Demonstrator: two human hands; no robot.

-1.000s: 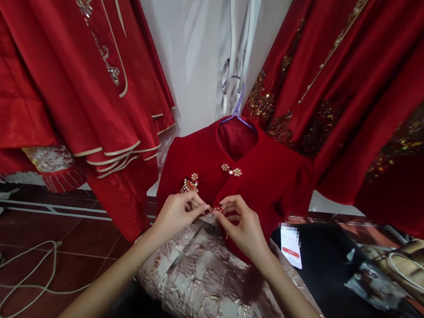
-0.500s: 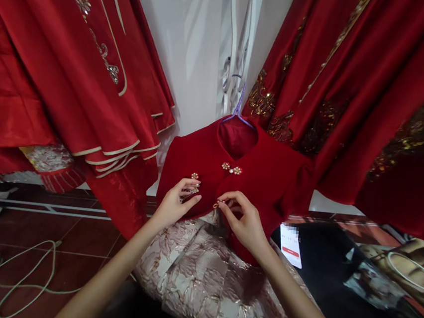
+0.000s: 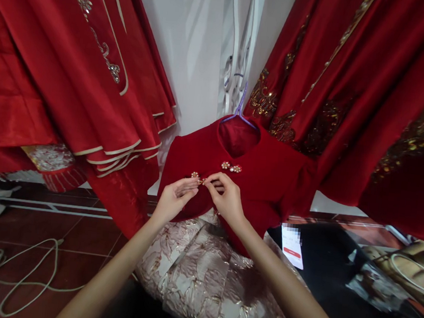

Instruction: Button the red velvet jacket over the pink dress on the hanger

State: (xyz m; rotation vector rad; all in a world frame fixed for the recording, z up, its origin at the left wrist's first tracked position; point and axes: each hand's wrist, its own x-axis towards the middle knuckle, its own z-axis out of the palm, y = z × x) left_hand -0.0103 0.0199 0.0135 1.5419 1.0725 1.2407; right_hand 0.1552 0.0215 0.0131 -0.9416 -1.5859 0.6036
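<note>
A red short-sleeved jacket (image 3: 264, 194) hangs from a purple hanger (image 3: 239, 112). High on its front, a pearl flower fastener (image 3: 231, 167) joins the two sides. My left hand (image 3: 172, 197) is closed at the left front edge, its fingertips on the lower pearl flower fastener (image 3: 194, 175), which they partly cover. My right hand (image 3: 226, 198) pinches a small gold loop (image 3: 202, 182) right beside those fingertips. Whether the loop goes round the pearl I cannot tell. Below the jacket's hem lies pale brocade fabric (image 3: 201, 273) with a shiny leaf pattern.
Red embroidered garments hang at the left (image 3: 126, 111) and right (image 3: 316, 89). A phone (image 3: 292, 246) with a lit screen lies on a black surface (image 3: 319, 289) by a clear plastic bag (image 3: 374, 287). White cable (image 3: 54, 264) loops over the tiled floor at lower left.
My right hand has moved left and up, carrying the gold loop from the right front edge to my left fingertips. My left fingers have drawn closer together.
</note>
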